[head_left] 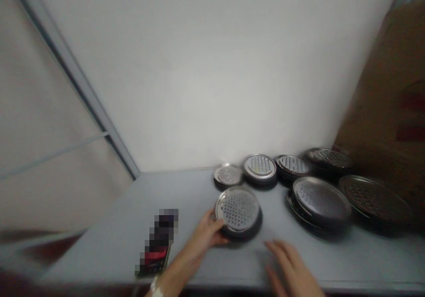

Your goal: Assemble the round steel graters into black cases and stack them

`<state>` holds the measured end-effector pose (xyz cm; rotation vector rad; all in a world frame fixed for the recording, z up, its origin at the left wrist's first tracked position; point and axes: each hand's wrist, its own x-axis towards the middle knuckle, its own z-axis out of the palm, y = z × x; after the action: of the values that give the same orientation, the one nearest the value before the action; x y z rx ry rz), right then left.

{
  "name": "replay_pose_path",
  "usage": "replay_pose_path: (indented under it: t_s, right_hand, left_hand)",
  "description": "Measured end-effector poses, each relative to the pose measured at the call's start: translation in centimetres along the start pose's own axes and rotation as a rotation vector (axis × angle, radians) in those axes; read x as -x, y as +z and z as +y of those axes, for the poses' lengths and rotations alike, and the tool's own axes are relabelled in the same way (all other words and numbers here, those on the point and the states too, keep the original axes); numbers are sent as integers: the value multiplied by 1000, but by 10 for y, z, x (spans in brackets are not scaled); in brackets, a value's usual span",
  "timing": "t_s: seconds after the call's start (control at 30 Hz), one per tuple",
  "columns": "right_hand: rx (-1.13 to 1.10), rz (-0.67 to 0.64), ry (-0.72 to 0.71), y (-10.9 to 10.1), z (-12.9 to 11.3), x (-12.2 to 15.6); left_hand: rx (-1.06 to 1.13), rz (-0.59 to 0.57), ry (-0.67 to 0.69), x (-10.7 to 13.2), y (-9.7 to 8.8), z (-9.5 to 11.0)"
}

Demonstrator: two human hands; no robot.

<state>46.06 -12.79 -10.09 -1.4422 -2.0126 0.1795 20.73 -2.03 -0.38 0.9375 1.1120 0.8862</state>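
Observation:
My left hand (pixel 212 230) grips the left edge of a round metal grater (pixel 239 209), thumb on its rim and fingers curled below. Its face is covered in small holes, and a dark, thick edge beneath suggests a stack. To the right, my right hand (pixel 288 261) is apart from it, fingers stretched out and somewhat blurred, holding nothing. Behind the held grater stand a smaller round grater (pixel 228 174) and a stack topped with a slotted round grater (pixel 260 165).
More round stacks stand at right: a slotted one (pixel 292 165), a far one (pixel 329 157), a tilted one (pixel 322 198) and a large one (pixel 375 199). A cardboard box (pixel 388 89) rises beyond. A phone-like, pixelated object (pixel 157 244) lies left on the grey table (pixel 192 188).

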Motion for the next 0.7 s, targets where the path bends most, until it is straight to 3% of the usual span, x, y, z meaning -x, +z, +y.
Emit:
replay_pose_path:
  t_s: [0.07, 0.17, 0.27, 0.4, 0.53, 0.63, 0.7]
  right_hand:
    - [-51, 96, 76, -5, -13, -19]
    - [-99, 122, 125, -4, -28, -32]
    - [-93, 131, 147, 1, -29, -36]
    - [-48, 117, 146, 0, -9, -43]
    - [-10, 119, 108, -7, 25, -57]
    - [19, 119, 119, -9, 48, -75]
    - [13, 120, 115, -10, 57, -85]
  left_hand:
    - [42, 33, -18, 4, 5, -24]
    - [40, 101, -38, 1, 13, -53]
    - [-56, 85, -10, 2, 17, -65]
    - [-433, -30, 22, 16, 13, -48]
    - [-901, 109, 291, 27, 15, -19]
    - [-962, 186, 459, 18, 30, -11]
    - [-1003, 137, 580, 7, 41, -11]
